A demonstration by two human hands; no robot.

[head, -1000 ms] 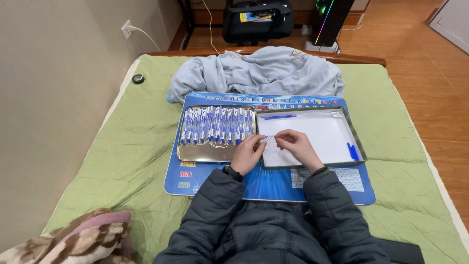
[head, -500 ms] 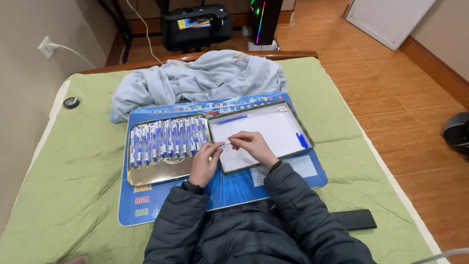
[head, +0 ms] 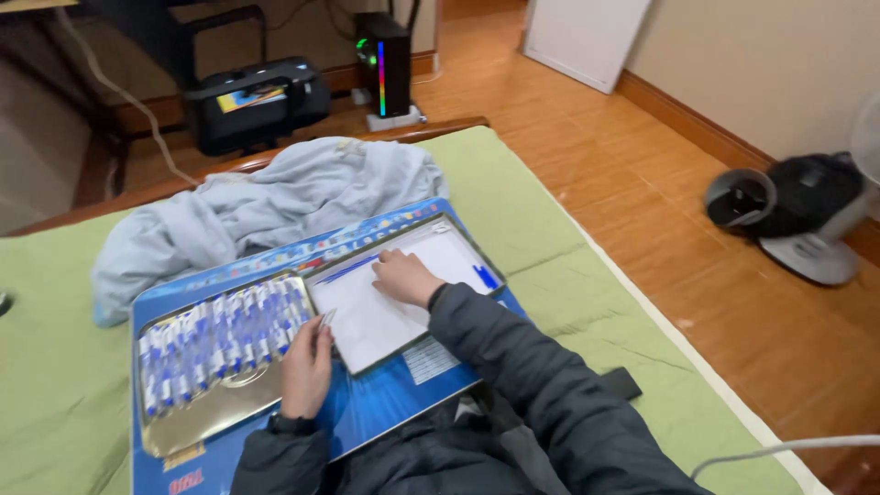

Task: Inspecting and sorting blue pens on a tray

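Note:
My left hand (head: 307,367) pinches a small pale pen part (head: 326,318) at the near edge of a metal tray (head: 197,426) filled with several blue-and-white pens (head: 220,339). My right hand (head: 403,277) rests knuckles-up, fingers curled, on a white sheet (head: 367,321) lying in a second tray (head: 463,240). What its fingers cover is hidden. A blue pen (head: 348,269) lies on the sheet just left of that hand, and small blue pieces (head: 486,276) sit at its right. Both trays lie on a blue board (head: 385,403) on the green bed (head: 55,385).
A crumpled pale blue blanket (head: 266,202) lies beyond the trays. A black flat device (head: 625,381) rests on the bed by my right elbow. On the wooden floor stand a black printer (head: 252,101), a lit computer tower (head: 385,60) and a fan (head: 807,225).
My view has swung right, showing more floor. My hands, together over the sheet before, have parted: the left drew back to the pen tray, the right moved onto the sheet.

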